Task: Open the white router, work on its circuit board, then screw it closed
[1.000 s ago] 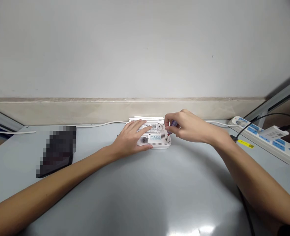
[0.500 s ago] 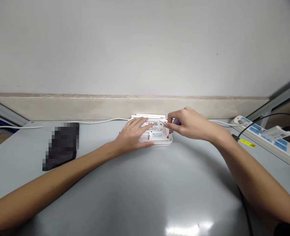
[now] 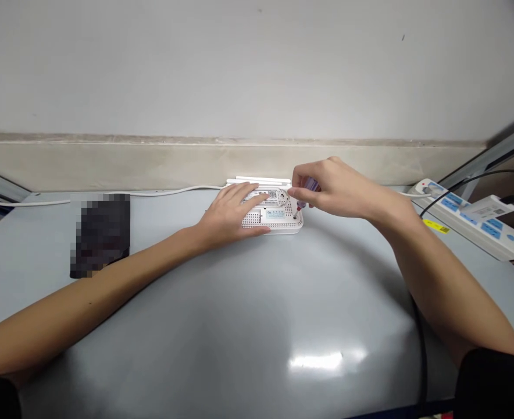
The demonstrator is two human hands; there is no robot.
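A white router (image 3: 278, 228) lies on the grey table with its vented, labelled underside up and its antennas (image 3: 263, 181) folded along the back edge. My left hand (image 3: 233, 214) rests flat on its left part, fingers spread, covering much of that side. My right hand (image 3: 327, 185) is closed around the handle of a screwdriver (image 3: 302, 203), a see-through purplish handle with a red part near the shaft. The screwdriver is tilted, and its tip is at a hole near the router's front right corner. The fingers hide most of the handle.
A white power strip (image 3: 503, 245) with blue sockets and a plugged-in adapter (image 3: 486, 208) stands at the right. A black cable (image 3: 419, 331) passes under my right arm. A dark, pixelated object (image 3: 104, 233) lies at the left. A white cable (image 3: 165, 192) runs along the wall.
The view has tipped downward, so everything sits higher in the picture. Both hands keep their places on the router and the screwdriver, whose tip stays at the corner hole.
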